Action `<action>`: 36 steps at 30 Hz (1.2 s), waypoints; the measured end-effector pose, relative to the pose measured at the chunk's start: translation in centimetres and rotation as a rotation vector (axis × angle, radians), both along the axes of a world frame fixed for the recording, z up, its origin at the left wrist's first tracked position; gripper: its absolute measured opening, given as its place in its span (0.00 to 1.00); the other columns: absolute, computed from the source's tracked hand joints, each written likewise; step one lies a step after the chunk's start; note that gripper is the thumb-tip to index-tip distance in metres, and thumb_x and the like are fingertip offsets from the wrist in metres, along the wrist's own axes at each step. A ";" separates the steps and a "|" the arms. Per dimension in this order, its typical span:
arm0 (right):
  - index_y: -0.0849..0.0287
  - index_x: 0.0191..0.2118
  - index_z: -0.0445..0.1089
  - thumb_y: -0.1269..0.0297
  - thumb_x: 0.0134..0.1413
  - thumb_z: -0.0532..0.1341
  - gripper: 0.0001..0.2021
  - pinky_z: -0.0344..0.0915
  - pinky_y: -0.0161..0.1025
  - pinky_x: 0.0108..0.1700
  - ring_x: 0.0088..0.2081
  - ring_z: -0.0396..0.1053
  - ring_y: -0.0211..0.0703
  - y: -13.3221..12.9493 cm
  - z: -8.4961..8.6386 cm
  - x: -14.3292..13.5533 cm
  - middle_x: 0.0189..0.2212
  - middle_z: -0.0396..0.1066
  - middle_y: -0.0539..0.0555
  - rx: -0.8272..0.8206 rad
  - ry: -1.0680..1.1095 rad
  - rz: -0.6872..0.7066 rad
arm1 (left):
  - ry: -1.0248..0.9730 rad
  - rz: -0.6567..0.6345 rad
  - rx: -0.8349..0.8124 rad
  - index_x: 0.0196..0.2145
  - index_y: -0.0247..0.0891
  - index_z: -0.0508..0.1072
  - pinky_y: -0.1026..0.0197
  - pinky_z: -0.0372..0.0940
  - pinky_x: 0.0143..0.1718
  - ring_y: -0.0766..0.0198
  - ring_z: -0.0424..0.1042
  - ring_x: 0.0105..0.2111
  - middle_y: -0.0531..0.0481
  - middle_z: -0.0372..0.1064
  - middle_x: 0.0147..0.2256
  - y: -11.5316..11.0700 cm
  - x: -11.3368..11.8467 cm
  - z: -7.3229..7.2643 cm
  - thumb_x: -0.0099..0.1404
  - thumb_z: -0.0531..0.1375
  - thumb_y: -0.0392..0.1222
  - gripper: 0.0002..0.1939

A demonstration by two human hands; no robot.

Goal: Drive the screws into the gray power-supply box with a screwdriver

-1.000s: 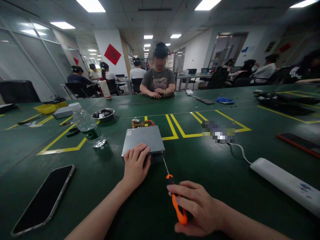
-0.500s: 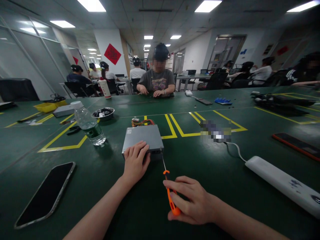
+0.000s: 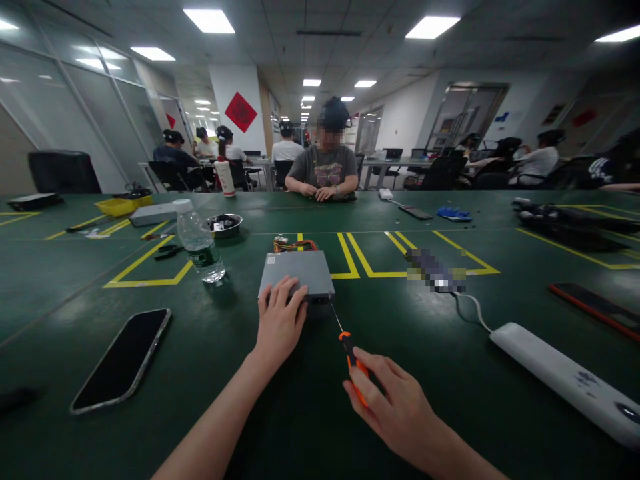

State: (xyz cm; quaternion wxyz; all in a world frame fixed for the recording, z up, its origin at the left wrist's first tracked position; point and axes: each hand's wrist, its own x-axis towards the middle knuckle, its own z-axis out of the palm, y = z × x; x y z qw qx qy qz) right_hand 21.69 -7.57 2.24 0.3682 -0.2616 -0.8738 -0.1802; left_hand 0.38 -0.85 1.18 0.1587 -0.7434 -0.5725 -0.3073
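A grey metal box (image 3: 300, 267) with a bundle of coloured wires (image 3: 296, 245) behind it lies on the green table (image 3: 280, 433). My left hand (image 3: 283, 313) rests on its near left part, fingers apart on the top and front edge. In my right hand (image 3: 385, 393) is an orange and black screwdriver (image 3: 347, 343), its handle between thumb and fingers. The thin shaft points up and left, and its tip meets the box's front face near the right corner. The screw there is too small to make out.
On the left are a phone (image 3: 123, 360), a water bottle (image 3: 200, 247) and a metal bowl (image 3: 225, 225). To the right lie a white power strip (image 3: 560, 380), a blurred-out item (image 3: 435, 270) and an orange-edged phone (image 3: 595, 310). A person (image 3: 325, 163) sits across the table.
The camera view has shifted, so the scene sits further right. My right-hand fingers have changed their hold round the screwdriver handle. My left hand stays on the box.
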 end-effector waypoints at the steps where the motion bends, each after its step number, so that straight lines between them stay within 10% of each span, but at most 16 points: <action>1: 0.65 0.42 0.65 0.74 0.61 0.49 0.09 0.71 0.37 0.35 0.35 0.72 0.41 -0.4 -0.1 -0.2 0.36 0.69 0.62 -0.021 0.009 -0.084 | 0.003 0.003 -0.007 0.48 0.44 0.66 0.46 0.47 0.56 0.55 0.56 0.57 0.46 0.62 0.53 -0.1 0.0 0.0 0.64 0.52 0.39 0.14; 7: 0.64 0.43 0.64 0.66 0.66 0.43 0.14 0.69 0.32 0.22 0.28 0.72 0.42 -1.5 -1.0 -1.9 0.38 0.66 0.63 -0.136 0.078 -0.372 | -0.002 -0.033 0.036 0.49 0.43 0.65 0.47 0.48 0.55 0.56 0.59 0.55 0.46 0.64 0.52 0.1 -0.2 -0.5 0.64 0.52 0.39 0.15; 17: 0.60 0.41 0.60 0.56 0.66 0.43 0.15 0.69 0.32 0.21 0.25 0.71 0.41 -2.0 -0.7 -3.8 0.29 0.66 0.54 -0.369 0.380 -0.395 | -0.061 -0.035 0.075 0.48 0.42 0.66 0.47 0.50 0.53 0.54 0.59 0.55 0.44 0.65 0.51 0.4 0.0 -0.9 0.63 0.53 0.38 0.14; 36: 0.61 0.43 0.63 0.54 0.66 0.38 0.22 0.69 0.33 0.19 0.25 0.72 0.42 -1.7 -2.9 -4.0 0.36 0.64 0.61 -0.322 0.377 -0.426 | -0.082 -0.039 0.133 0.46 0.43 0.68 0.47 0.52 0.50 0.53 0.63 0.52 0.45 0.67 0.49 0.7 0.1 -1.1 0.61 0.55 0.37 0.15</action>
